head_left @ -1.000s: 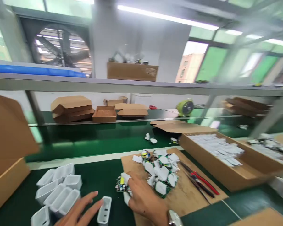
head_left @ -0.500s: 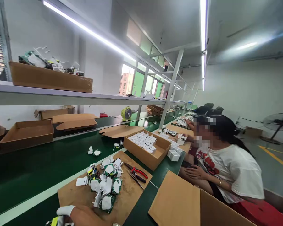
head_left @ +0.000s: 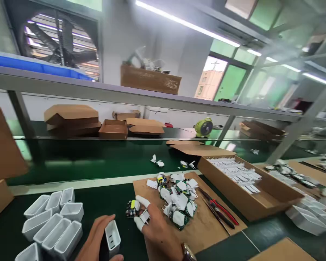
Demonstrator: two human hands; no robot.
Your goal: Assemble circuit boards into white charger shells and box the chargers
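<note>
My left hand (head_left: 93, 237) is closed around a white plastic charger housing (head_left: 113, 237), whose slotted end faces up. Just to the right, my right hand (head_left: 161, 230), with white covers on its thumb and fingertip, pinches a small circuit board (head_left: 130, 210) that has a yellow part and a white plug piece. Beyond that hand, a pile of circuit boards with white pieces (head_left: 179, 197) lies on a cardboard sheet (head_left: 203, 237). Several open white housings (head_left: 54, 232) stand grouped left of my left hand.
Red-handled pliers (head_left: 224, 212) and tweezers lie right of the pile. A cardboard box (head_left: 260, 208) of white parts stands beyond them. Across the green belt (head_left: 97, 159) are loose pieces, a small green fan (head_left: 203, 127) and more boxes. A shelf (head_left: 141, 96) spans overhead.
The view has swung left, and the neighbouring person is out of sight. My left hand and the white housings have come into view. My right hand still has the board.
</note>
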